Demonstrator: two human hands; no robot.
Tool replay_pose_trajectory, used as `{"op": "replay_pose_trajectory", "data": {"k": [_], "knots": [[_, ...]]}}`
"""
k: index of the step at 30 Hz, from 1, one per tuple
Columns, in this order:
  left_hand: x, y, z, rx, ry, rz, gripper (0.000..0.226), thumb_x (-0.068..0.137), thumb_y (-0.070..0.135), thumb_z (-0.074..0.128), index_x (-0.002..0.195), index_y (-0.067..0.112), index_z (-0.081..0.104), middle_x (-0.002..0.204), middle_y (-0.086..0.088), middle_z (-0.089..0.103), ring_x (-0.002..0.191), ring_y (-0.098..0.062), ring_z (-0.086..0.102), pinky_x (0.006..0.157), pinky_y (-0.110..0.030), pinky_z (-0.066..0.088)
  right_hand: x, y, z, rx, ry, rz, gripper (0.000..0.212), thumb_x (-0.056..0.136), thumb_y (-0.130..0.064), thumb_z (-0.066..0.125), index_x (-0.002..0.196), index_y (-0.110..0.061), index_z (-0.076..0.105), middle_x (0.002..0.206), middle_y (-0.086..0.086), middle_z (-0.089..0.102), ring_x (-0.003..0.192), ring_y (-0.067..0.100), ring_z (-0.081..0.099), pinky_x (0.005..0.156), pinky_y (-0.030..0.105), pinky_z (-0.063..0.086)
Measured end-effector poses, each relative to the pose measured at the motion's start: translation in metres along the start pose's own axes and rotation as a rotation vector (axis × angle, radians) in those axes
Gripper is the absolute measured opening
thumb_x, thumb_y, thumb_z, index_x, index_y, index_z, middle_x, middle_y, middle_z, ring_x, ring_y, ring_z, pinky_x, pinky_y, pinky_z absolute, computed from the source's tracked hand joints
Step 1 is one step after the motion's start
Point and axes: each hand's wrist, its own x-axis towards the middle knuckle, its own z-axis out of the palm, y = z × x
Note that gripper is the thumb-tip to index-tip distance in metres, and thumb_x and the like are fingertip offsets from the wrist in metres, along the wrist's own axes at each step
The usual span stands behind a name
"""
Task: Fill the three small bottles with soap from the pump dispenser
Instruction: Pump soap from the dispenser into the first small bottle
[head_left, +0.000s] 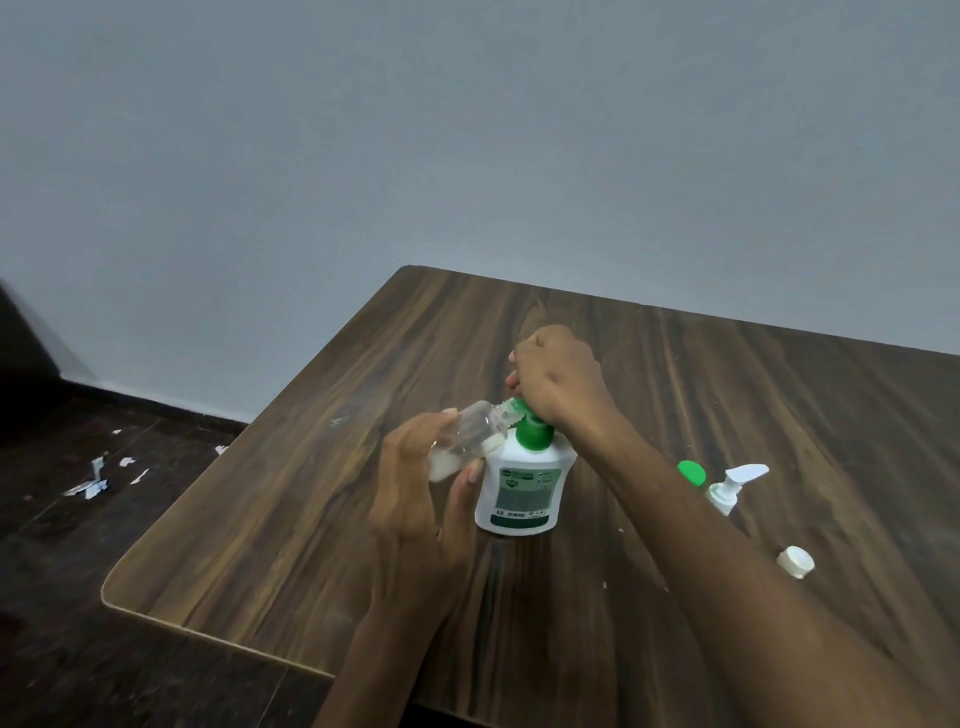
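The left hand (415, 499) has its grip curled round a small clear bottle (462, 441), tilted with its mouth at the spout of the dispenser (524, 483) and a little white soap lying inside, while the right hand (556, 379), fingers curled, presses down on the green pump (530, 426). The dispenser stands on the tabletop (291, 519). Right of the dispenser sit a green cap (692, 472), a small pump bottle (730, 488) and, nearer the viewer, a white cap (796, 561).

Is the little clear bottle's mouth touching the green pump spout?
Touching. In the head view, the clear bottle, tilted in the left hand, has its neck against the green pump spout, with no gap visible.
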Motion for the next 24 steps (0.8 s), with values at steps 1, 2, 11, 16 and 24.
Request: {"op": "replay_pose_trajectory", "data": {"k": [1,2,11,16,24], "knots": [[0.0006,-0.0001,-0.0013,0.002,-0.003,-0.012,0.041,0.096,0.006,0.071,0.135,0.005,0.06,0.13,-0.009,0.064,0.122,-0.003,0.059,0.099,-0.013,0.046,-0.0007,-0.0014,-0.0003,-0.021,0.01,-0.005,0.029,0.096,-0.026,0.042,0.085,-0.013,0.065,0.084,0.004,0.072,0.078,0.024,0.07,0.082,0.046,0.059],[-0.0011,-0.0026,-0.0001,0.012,0.012,-0.02,0.042,0.094,0.005,0.072,0.134,0.0,0.06,0.131,-0.009,0.064,0.124,-0.001,0.057,0.101,-0.013,0.045,-0.002,-0.0041,-0.0014,-0.043,0.018,-0.016,0.029,0.093,-0.024,0.04,0.079,-0.013,0.063,0.08,0.004,0.071,0.074,0.024,0.068,0.081,0.046,0.059],[-0.0009,0.0012,-0.0011,0.025,0.004,-0.003,0.039,0.096,0.013,0.069,0.132,-0.001,0.06,0.128,-0.011,0.064,0.121,-0.006,0.058,0.101,-0.013,0.044,-0.0036,-0.0053,-0.0038,-0.066,0.04,-0.04,0.027,0.091,-0.023,0.041,0.067,-0.015,0.049,0.073,0.004,0.065,0.065,0.023,0.059,0.077,0.046,0.056],[0.0,-0.0008,0.0003,0.012,0.003,0.006,0.04,0.098,0.02,0.066,0.135,0.006,0.058,0.13,-0.009,0.063,0.121,-0.007,0.058,0.1,-0.014,0.044,-0.0013,-0.0031,-0.0031,-0.045,0.021,-0.03,0.025,0.09,-0.023,0.043,0.068,-0.016,0.05,0.074,0.002,0.066,0.069,0.021,0.063,0.077,0.043,0.055],[-0.0008,0.0001,0.001,0.016,0.005,0.0,0.04,0.098,0.019,0.066,0.133,0.002,0.06,0.129,-0.011,0.064,0.121,-0.01,0.059,0.102,-0.013,0.043,-0.0008,-0.002,-0.0028,-0.075,0.028,-0.054,0.025,0.093,-0.024,0.042,0.07,-0.017,0.048,0.075,0.002,0.063,0.067,0.02,0.058,0.08,0.043,0.052]]}}
